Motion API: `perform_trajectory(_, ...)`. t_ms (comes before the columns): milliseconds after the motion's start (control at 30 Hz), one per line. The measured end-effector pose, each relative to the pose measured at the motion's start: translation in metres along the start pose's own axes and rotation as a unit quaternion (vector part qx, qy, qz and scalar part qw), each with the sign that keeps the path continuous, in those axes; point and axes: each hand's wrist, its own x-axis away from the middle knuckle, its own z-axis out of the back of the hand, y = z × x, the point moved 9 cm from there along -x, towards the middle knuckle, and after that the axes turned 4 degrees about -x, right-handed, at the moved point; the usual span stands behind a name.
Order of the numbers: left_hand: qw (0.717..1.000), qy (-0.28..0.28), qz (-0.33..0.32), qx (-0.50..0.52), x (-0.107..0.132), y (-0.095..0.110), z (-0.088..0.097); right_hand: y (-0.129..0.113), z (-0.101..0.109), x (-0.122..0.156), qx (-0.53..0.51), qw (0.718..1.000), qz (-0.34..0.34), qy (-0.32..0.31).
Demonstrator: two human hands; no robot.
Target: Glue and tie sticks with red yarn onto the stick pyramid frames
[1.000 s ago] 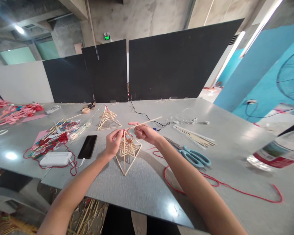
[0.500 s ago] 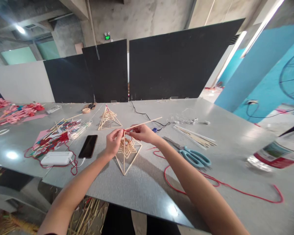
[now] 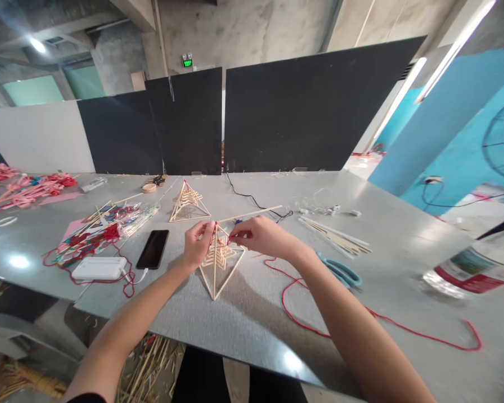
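Note:
A small pyramid frame of thin wooden sticks (image 3: 218, 267) stands on the grey table (image 3: 243, 319) in front of me. My left hand (image 3: 197, 244) pinches its top corner. My right hand (image 3: 258, 235) is closed in a pinch on red string (image 3: 292, 313) close to that same corner, with a long thin stick (image 3: 252, 214) running out behind its fingers. The string trails from the pyramid across the table to the right. A second stick pyramid (image 3: 187, 200) stands further back.
Teal scissors (image 3: 340, 272) lie just right of my right forearm. A black phone (image 3: 153, 249) and a white power bank (image 3: 99, 268) sit to the left, beside a pile of red string and sticks (image 3: 96, 229). A bundle of sticks (image 3: 334, 234) and a plastic bottle (image 3: 474, 268) lie right.
My right hand has moved left and down toward the pyramid's top, bringing the red string closer to it. My left hand has stayed on the top corner.

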Motion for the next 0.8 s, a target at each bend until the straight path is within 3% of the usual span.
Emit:
perform_trajectory(133,1.0,-0.002,0.01,0.019,-0.001,-0.004,-0.001,-0.016,0.012,0.003,0.024,0.998,0.034,0.037)
perform_trajectory(333,1.0,0.001,-0.015,0.025,-0.002,-0.006,0.001,-0.025,0.017,-0.025,0.157,0.985,0.06,0.035)
perform_trajectory(567,0.996,-0.008,-0.092,0.002,-0.003,0.008,0.004,-0.053,0.015,-0.044,0.199,0.972,0.124,-0.006)
perform_trajectory(800,0.982,-0.029,-0.184,-0.045,-0.002,0.029,0.006,-0.069,0.014,-0.058,0.253,0.959,0.124,-0.03)
